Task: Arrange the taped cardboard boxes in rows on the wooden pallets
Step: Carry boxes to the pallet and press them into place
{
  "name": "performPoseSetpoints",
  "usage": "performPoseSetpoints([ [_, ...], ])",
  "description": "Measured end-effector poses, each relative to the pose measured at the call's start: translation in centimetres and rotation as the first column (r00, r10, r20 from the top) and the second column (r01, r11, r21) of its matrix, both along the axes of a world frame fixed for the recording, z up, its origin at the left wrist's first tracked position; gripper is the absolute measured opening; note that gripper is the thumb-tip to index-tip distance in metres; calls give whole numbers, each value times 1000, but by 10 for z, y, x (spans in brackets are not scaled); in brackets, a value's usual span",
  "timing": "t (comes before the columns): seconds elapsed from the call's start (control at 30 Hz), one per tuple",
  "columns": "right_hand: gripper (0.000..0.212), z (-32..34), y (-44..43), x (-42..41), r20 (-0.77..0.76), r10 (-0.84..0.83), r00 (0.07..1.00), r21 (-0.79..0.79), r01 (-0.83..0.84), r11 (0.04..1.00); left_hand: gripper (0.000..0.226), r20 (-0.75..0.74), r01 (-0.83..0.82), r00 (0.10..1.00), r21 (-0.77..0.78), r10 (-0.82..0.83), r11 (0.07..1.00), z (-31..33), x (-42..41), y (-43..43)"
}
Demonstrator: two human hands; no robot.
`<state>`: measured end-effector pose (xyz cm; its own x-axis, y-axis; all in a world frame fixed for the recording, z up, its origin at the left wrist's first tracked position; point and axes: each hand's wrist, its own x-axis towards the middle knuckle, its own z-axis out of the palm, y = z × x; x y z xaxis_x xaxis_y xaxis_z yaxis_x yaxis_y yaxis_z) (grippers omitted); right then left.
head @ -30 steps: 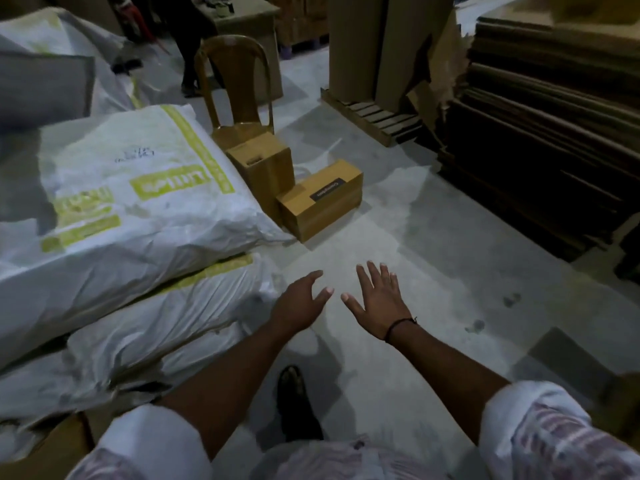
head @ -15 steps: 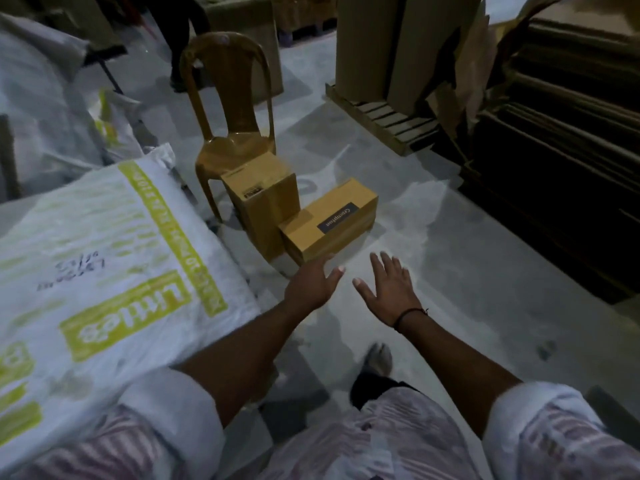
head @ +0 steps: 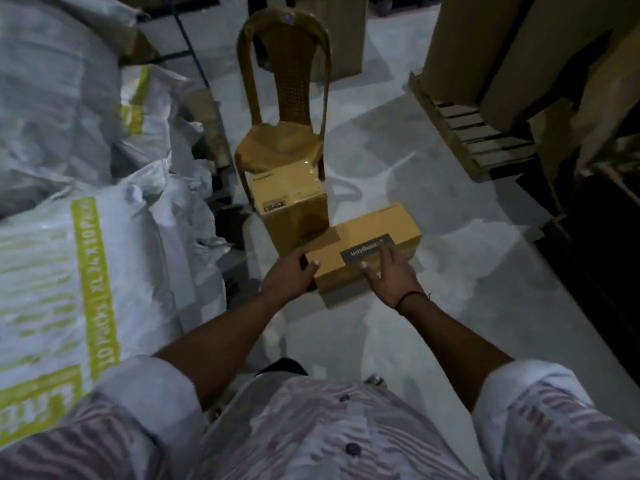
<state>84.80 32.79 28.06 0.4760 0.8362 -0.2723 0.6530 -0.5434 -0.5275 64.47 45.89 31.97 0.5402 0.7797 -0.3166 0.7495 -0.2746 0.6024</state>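
Lying box: a taped cardboard box lies flat on the grey floor at twelve o'clock, right in front of the person, with a dark printed label on its top face.
Left hand: the left hand grips the box's nine o'clock end, thumb on top and fingers curled round the corner.
Right hand: the right hand lies on top of the box towards its three o'clock end. The fingers are spread and fairly straight over the label, and the thumb is at the near edge. A dark band circles that wrist.
Upright box: a second taped box stands on end just beyond, at eleven o'clock of the lying one and touching it or very nearly so.
Chair: a brown plastic chair stands at twelve o'clock behind the upright box, its seat meeting the box's far top edge.
Sacks: big white woven sacks with yellow-green print are heaped at nine o'clock.
Pallet: a wooden pallet sits at two o'clock, well apart from both boxes, with tall cardboard sheets standing on it.
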Motion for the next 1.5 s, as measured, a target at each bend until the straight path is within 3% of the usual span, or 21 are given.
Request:
performPoseSetpoints([
  [0.17,83,1,61,38,-96,39,995,14,-38,999,45,40,-58,997,-31,60,998,-4,22,31],
  [0.33,81,-5,116,56,-119,62,991,-31,-66,997,55,-7,-174,985,-71,174,982,-23,37,81],
  [0.57,81,-43,208,73,-132,108,985,-129,-125,984,57,-41,-208,978,-103,205,973,-70,59,201],
  [0.7,81,-64,290,83,-126,144,982,-211,-168,963,58,-77,-181,983,-184,169,966,-102,68,291],
  [0.87,84,-106,418,89,-126,148,981,-279,-178,944,57,-82,-344,939,-293,335,892,-156,72,397],
  [0.97,89,-138,489,96,-97,103,990,-308,-129,943,53,-110,-423,906,-263,409,867,-192,82,451],
  [1.07,95,-171,546,105,-60,71,996,-340,-87,936,63,-173,-453,890,-234,422,860,-227,90,493],
  [1.3,108,-228,617,124,-136,56,989,-347,-101,932,90,-119,-525,843,-396,525,753,-275,82,548],
  [1.5,109,-228,631,125,-169,140,976,-378,-195,905,78,-136,-496,860,-450,492,743,-269,85,556],
])
